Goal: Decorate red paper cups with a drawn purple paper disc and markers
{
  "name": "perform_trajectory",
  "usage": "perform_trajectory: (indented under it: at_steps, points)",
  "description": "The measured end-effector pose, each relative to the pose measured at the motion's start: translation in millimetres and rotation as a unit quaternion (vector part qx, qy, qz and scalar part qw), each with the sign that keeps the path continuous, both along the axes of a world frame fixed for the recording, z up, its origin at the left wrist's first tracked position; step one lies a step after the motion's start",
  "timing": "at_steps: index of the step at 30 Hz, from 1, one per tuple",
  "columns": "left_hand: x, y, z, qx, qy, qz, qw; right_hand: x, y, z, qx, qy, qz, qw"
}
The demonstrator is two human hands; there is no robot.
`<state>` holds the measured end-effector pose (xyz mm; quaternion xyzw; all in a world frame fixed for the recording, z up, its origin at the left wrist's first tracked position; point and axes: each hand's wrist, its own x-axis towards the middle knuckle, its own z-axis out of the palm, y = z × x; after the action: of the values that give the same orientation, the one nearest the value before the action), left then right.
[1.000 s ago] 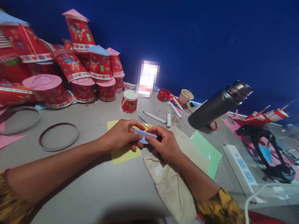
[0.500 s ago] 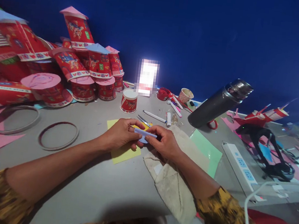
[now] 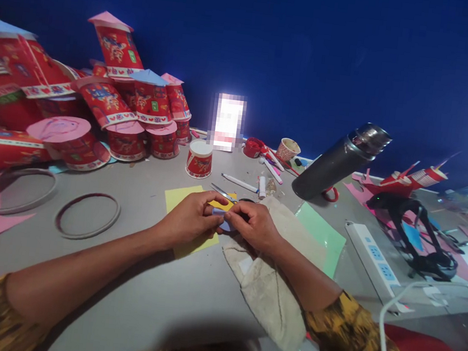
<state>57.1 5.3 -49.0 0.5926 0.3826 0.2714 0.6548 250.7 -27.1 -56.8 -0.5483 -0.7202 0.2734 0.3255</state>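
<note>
Where they touch, the left hand [image 3: 189, 219] and right hand [image 3: 254, 227] pinch a blue paper piece [image 3: 218, 212]. Yellow paper [image 3: 176, 199] lies beneath.

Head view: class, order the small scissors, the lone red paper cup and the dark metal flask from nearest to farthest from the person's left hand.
1. Small scissors, just beyond the left hand.
2. Lone red paper cup, farther back.
3. Dark metal flask, far to the right.

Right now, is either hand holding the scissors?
No, the scissors lie flat beyond the hands, while the left hand and right hand both pinch a small blue paper piece.
</note>
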Motion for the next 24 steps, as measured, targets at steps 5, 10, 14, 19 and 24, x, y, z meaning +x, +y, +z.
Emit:
perform_trajectory:
  at_steps: [5, 10, 14, 19, 24]
  points:
    - [-1.6, 2.1, -0.6, 0.006, 0.016, -0.002, 1.0, 0.7, 0.4, 0.9, -0.001, -0.018, 0.004, 1.0]
    - [-1.0, 1.0, -1.9, 0.066, 0.053, -0.004, 0.996, 0.9, 1.4, -2.5, 0.03, -0.062, 0.004, 0.998]
    - [0.3, -2.2, -1.7, 0.139, 0.088, 0.012, 0.986, -2.1, -0.2, -5.3, 0.055, -0.073, -0.003, 0.996]
    - [-0.4, -5.3, -0.8, 0.193, 0.116, 0.018, 0.974, -3.8, -2.0, -3.8, 0.046, -0.074, -0.003, 0.996]
    - [-2.0, -3.8, -1.9, 0.202, 0.127, 0.029, 0.971, -0.4, -1.5, 0.9, 0.018, -0.102, -0.009, 0.995]
